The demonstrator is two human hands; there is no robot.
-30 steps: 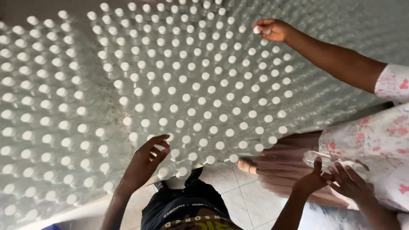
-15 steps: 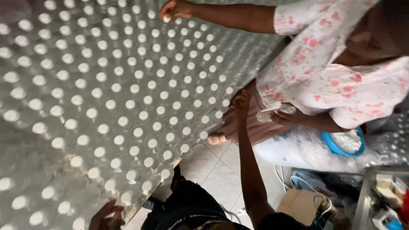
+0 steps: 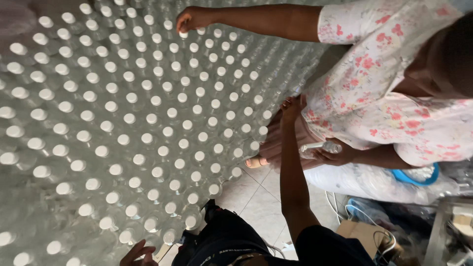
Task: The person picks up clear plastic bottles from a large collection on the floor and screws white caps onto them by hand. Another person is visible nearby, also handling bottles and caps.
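— Where are the wearer's hands just now?

— The right hand point(image 3: 291, 105) is stretched well forward, fingers loosely together and pointing up toward the co-worker in the flowered top point(image 3: 374, 83). It grips nothing that I can see. The left hand point(image 3: 138, 252) is down at the bottom edge, fingers spread open, empty, just at the near rim of the field of bottles point(image 3: 148, 123).

— And the bottles themselves?

— A great packed mass of clear bottles with white caps, standing upright in rows, filling everything to the left. Seen from above, so you mostly get caps; their long axes run straight up toward the camera.

— Is there one apart from the rest?

— Yes, a single clear bottle point(image 3: 320, 147) lying roughly crosswise, left to right, held in the co-worker's lower hand point(image 3: 337, 155). It sits just to the right of the wearer's right forearm, a little nearer than the fingertips.

— So which hand is closer to it?

— The right, plainly. The left is well apart, but nearest the standing rows.

— The co-worker's other hand?

— The far hand point(image 3: 193, 18) is reaching across the top rows, fingers pinched at a cap.
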